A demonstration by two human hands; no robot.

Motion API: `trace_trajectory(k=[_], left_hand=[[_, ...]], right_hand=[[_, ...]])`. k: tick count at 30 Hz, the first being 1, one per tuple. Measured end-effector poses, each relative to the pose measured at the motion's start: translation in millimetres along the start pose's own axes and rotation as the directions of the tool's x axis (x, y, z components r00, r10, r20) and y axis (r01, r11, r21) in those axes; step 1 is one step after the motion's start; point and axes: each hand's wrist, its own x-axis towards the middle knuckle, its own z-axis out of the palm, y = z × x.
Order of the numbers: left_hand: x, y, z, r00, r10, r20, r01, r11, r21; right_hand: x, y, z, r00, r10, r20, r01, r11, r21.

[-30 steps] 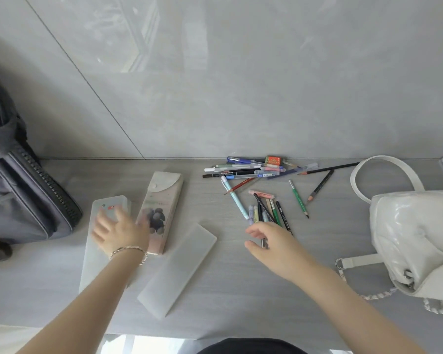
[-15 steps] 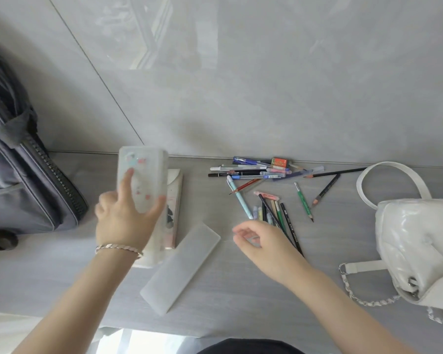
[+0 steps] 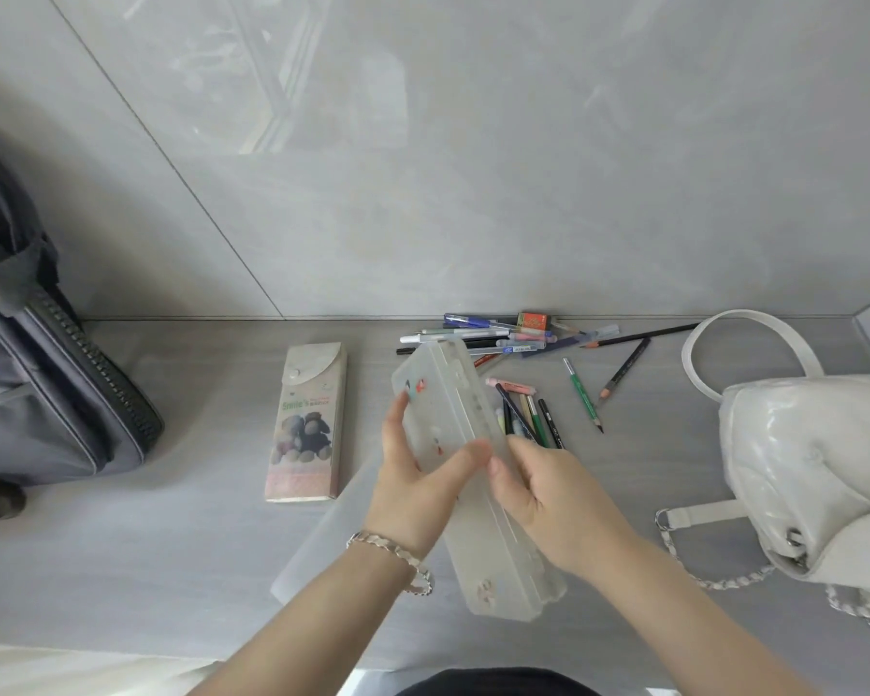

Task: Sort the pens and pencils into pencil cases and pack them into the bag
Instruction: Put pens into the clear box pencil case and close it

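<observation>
Holds the case [image 3: 443,394] up over the tabletop's [image 3: 172,545] middle, lengthwise from near edge to back edge. Grips its left side with the left hand [image 3: 413,489], pinches its right edge with the right hand [image 3: 538,489], nearer the pens [image 3: 503,334] by the back edge.

One wide-angle view from the person's head looks down and forward across the tabletop [image 3: 182,535] to the wall [image 3: 473,193]. It sits near, left hand [image 3: 413,489] and right hand [image 3: 538,494] mid-frame.

Grey wood-grain surface [image 3: 121,545] noted, backed by a glossy grey tiled wall [image 3: 473,193]. Small red box [image 3: 533,321] recorded at the rear edge. Silver link bracelet [image 3: 398,550] seen toward the front edge.
</observation>
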Motion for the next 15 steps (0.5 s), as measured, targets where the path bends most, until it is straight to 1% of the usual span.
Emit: trace_trajectory(k=[4,5,6,7,8,9,10,11,12,13,14,15], left_hand=[[-10,-4,1,0.993,0.118,-0.021,-0.117,0.991,0.071],[-9,-5,-2,0.987,0.158,-0.023,-0.156,0.985,0.079],[-10,-5,-6,0.982,0.19,-0.021,-0.188,0.978,0.088],[-11,-4,-11,0.977,0.215,-0.011,-0.214,0.975,0.064],[-10,-5,-16,0.972,0.234,0.01,-0.234,0.972,0.007],[-11,0,-18,0.967,0.253,0.027,-0.251,0.966,-0.052],[-7,2,-22,0.974,0.226,0.008,-0.225,0.971,-0.082],[-6,9,-23,0.982,0.179,-0.055,-0.184,0.976,-0.114],[1,6,-27,0.99,0.099,-0.102,-0.116,0.977,-0.178],[6,4,-30,0.996,0.006,-0.085,-0.028,0.966,-0.255],[16,-4,-34,0.998,-0.057,-0.017,0.05,0.95,-0.307],[20,-7,-34,0.99,-0.136,0.043,0.142,0.925,-0.352]], right_hand=[[-5,4,6,0.998,-0.038,-0.052,0.038,0.999,0.0],[-6,5,6,0.996,-0.018,-0.086,0.023,0.998,0.058],[-6,8,8,0.989,0.05,-0.137,-0.022,0.98,0.2],[-5,11,8,0.977,0.141,-0.16,-0.067,0.915,0.398],[-3,13,7,0.965,0.226,-0.13,-0.111,0.808,0.578],[-3,16,6,0.953,0.289,-0.09,-0.149,0.708,0.691],[-2,19,4,0.941,0.331,-0.073,-0.173,0.655,0.735],[-2,20,3,0.932,0.354,-0.079,-0.186,0.652,0.735],[0,22,2,0.925,0.363,-0.115,-0.18,0.682,0.709],[1,23,1,0.923,0.351,-0.16,-0.161,0.728,0.666],[3,25,0,0.922,0.332,-0.197,-0.142,0.766,0.627],[4,24,-1,0.927,0.315,-0.201,-0.133,0.781,0.61]])
